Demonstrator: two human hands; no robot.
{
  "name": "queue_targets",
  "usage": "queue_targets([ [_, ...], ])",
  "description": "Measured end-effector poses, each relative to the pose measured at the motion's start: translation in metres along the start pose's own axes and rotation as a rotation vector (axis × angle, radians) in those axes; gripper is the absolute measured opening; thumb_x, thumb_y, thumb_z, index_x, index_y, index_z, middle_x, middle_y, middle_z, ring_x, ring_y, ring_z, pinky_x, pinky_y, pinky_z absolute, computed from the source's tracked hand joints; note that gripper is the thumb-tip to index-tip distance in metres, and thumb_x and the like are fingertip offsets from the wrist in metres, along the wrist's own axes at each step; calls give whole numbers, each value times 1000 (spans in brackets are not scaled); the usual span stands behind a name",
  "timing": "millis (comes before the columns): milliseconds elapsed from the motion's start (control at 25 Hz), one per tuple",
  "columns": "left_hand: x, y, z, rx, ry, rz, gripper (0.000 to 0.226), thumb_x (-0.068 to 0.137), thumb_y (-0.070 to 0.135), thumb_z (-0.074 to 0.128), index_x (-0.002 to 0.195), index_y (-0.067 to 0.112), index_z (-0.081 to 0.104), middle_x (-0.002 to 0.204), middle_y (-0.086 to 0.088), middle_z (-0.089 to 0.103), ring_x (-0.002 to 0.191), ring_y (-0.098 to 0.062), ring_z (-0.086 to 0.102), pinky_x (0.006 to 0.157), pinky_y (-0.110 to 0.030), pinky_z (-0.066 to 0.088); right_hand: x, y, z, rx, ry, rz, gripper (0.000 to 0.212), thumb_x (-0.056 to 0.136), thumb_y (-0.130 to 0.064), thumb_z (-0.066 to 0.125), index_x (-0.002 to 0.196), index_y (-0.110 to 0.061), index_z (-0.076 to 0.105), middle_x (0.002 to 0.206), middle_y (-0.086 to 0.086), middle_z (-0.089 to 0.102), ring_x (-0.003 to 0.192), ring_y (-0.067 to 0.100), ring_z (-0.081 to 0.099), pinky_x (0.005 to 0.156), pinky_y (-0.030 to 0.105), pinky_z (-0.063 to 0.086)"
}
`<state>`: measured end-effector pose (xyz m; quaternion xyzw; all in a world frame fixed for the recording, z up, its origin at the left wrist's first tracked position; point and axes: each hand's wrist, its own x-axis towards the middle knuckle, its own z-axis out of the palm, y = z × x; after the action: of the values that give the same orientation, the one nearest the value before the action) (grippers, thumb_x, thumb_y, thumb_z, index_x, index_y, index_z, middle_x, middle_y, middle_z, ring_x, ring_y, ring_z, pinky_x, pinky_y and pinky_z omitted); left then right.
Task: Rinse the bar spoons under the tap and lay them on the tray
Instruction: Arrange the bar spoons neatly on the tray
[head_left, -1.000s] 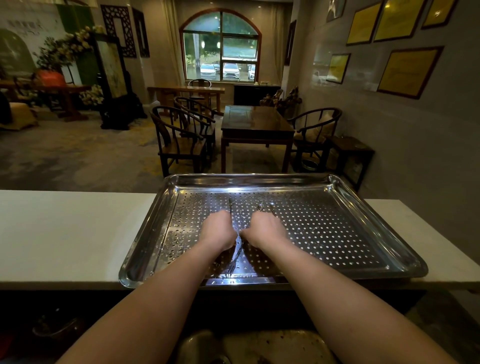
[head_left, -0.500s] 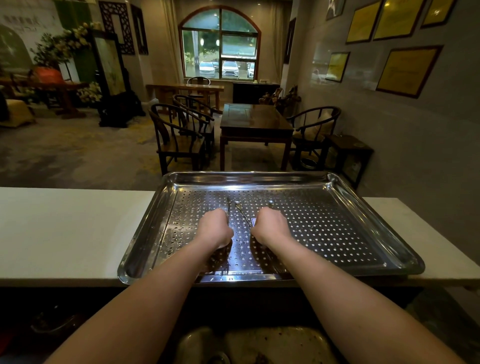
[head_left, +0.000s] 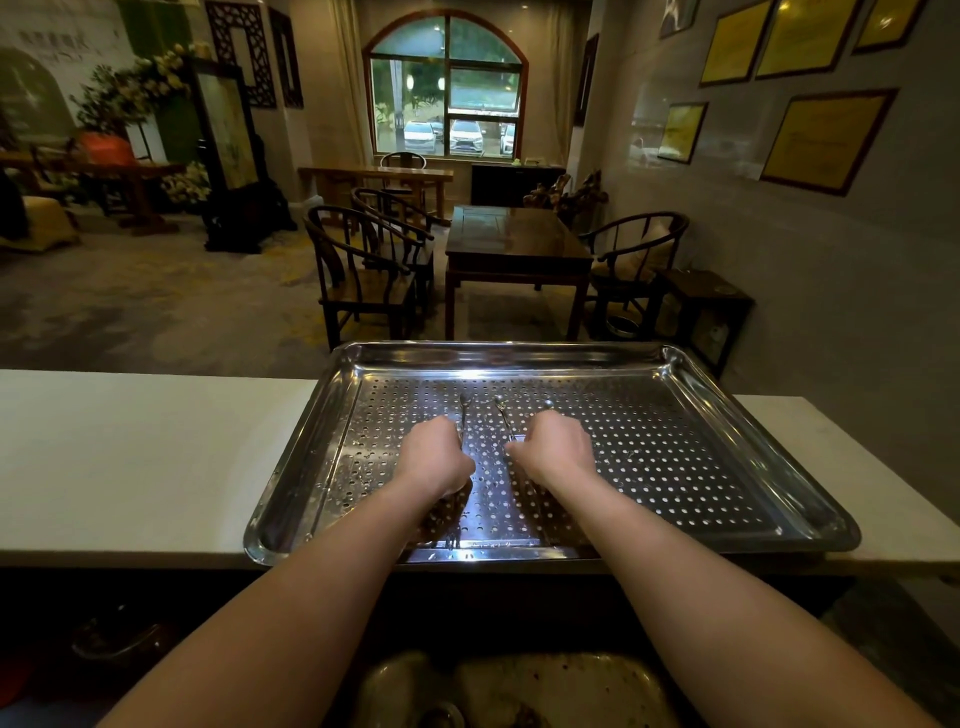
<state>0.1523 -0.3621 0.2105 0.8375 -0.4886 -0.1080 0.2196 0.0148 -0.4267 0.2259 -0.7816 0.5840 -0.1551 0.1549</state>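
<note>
Both hands hover low over the tray (head_left: 727, 530) on the tabletop (head_left: 130, 457). Left hand (head_left: 434, 457) fisted around one spoon (head_left: 463, 410); right hand (head_left: 556, 444) curled, pinching another spoon (head_left: 503, 413).

We see a dim room with an arched window (head_left: 445, 91) on the far wall, a dark wooden table (head_left: 517, 240) with round-backed chairs (head_left: 363, 275) beside it, framed pictures (head_left: 826, 140) on the grey right wall, and a patterned carpet (head_left: 156, 312).
</note>
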Motion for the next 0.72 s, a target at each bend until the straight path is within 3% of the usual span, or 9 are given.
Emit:
queue_targets([
  [200,-1,1,-1,9,-22,-6,7,75,7,66,75,9,73,77,-8,74,73,-21,68,71,-40,61,4,36,-22,-87,49,15,12,86,-18,69,79,-9,68,78,8,70,75,26,67,67,38,58],
  [280,-1,4,-1,20,-34,7,8,76,5,63,72,6,71,74,-8,72,73,-24,68,70,-39,60,-1,45,-24,-104,6,44,13,85,-20,71,78,-9,69,74,6,69,71,24,67,63,37,58],
  [440,-7,11,0,16,-43,30,8,79,7,61,77,8,69,76,-8,69,74,-26,67,71,-38,59,1,46,-17,-135,6,0,14,85,-3,62,81,-8,75,78,9,72,75,27,67,70,39,60],
  [640,-10,12,0,7,-22,43,7,81,8,63,79,7,69,70,-6,65,73,-26,64,65,-35,55,3,46,-16,-122,7,-1,15,86,-3,61,80,-7,74,78,11,71,77,30,67,70,39,60],
  [720,-11,13,-1,-8,-23,31,8,82,7,64,85,8,71,78,-7,70,75,-25,66,69,-37,58,2,47,-18,-98,-2,3,14,87,-5,62,80,-7,75,79,10,72,77,28,68,72,39,60],
])
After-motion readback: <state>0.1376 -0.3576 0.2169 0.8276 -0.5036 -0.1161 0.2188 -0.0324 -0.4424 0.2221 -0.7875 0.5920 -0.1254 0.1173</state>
